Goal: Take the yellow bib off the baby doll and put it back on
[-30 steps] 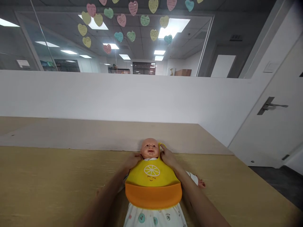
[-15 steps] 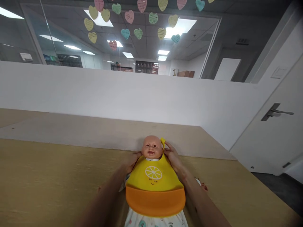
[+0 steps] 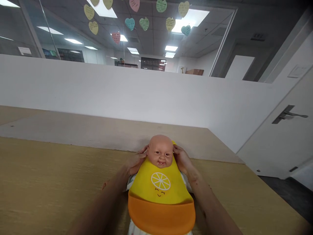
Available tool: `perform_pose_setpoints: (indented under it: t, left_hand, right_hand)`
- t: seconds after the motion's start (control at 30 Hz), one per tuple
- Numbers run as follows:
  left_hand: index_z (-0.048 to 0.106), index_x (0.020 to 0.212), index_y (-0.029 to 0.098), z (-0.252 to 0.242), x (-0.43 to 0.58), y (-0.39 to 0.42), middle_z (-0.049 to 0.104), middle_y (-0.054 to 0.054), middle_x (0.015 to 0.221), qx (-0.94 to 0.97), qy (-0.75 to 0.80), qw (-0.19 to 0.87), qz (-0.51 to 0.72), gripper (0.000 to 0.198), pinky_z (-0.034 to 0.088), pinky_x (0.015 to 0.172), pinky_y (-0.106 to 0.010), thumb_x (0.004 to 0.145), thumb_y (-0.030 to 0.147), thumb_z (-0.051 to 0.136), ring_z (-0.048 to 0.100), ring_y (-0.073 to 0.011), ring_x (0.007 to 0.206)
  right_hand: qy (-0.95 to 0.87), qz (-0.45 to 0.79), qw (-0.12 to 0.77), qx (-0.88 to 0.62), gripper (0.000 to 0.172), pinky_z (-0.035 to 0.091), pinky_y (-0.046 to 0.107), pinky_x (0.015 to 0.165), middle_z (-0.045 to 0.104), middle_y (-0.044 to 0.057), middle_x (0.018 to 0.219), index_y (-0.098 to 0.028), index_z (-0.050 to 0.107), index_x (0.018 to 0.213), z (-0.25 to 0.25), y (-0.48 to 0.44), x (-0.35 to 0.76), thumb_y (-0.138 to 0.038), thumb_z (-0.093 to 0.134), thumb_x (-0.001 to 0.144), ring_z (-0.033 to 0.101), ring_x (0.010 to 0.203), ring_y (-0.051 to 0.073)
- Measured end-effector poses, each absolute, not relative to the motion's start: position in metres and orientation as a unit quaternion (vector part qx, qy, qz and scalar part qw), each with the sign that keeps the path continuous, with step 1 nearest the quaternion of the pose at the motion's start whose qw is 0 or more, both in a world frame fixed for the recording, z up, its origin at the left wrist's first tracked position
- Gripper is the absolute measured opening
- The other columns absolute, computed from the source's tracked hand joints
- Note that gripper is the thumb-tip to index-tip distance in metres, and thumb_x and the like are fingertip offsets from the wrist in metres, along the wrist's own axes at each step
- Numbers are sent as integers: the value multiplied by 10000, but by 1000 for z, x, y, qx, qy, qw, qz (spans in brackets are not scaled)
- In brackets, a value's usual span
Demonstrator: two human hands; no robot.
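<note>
A baby doll's bald head (image 3: 160,151) faces up from the table, wearing a yellow silicone bib (image 3: 160,192) with a lemon-slice face and an orange catch pocket (image 3: 161,212). My left hand (image 3: 137,161) is at the left side of the doll's neck, its fingers gripping the bib's neck band. My right hand (image 3: 182,159) grips the band at the right, with only a small yellow tip showing behind the head. The band's fastening is hidden behind the head. A patterned white garment (image 3: 134,228) barely shows below the bib.
The doll lies on a yellow-brown wood-grain table (image 3: 49,182) with a paler board (image 3: 73,130) behind it. A low white partition (image 3: 122,91) runs behind the table. At the right stands a white door with a metal handle (image 3: 288,114).
My hands have moved closer behind the doll's head, and the bib's yellow strap end is now mostly hidden. The doll's head looks larger and raised, and the whole view has tilted slightly.
</note>
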State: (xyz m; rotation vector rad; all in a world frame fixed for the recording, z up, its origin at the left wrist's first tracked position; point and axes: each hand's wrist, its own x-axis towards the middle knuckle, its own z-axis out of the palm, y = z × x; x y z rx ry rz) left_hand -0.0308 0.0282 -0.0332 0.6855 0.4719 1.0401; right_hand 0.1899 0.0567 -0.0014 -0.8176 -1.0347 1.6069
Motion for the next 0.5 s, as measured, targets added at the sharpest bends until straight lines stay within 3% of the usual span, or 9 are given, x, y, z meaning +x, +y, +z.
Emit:
perform_pose_setpoints:
  t: [0.23,0.37,0.5]
  left_hand:
    - [493,1381,261,-30,-26,25,681,-81,1204,286,256,775,502,750,470,932,-357,703,198,807,656,-265,1044]
    - [472,1400,258,-27,-25,21,678,-99,1216,278,260,773,507,759,491,889,-363,716,221,801,671,-270,1016]
    - [505,1362,253,-24,-23,18,682,-100,1202,305,259,772,493,744,500,869,-386,688,231,820,674,-288,1007]
  right_hand:
    - [-421,686,500,-320,186,438,259,701,651,-7,793,-180,643,769,4,56,193,-263,749,641,559,743,155]
    - [-392,698,504,-323,182,450,261,742,683,-12,818,-184,657,775,6,57,190,-222,738,616,588,783,162]
    - [-394,713,477,-329,218,475,315,805,711,28,853,-175,679,817,-2,64,189,-287,717,635,616,851,214]
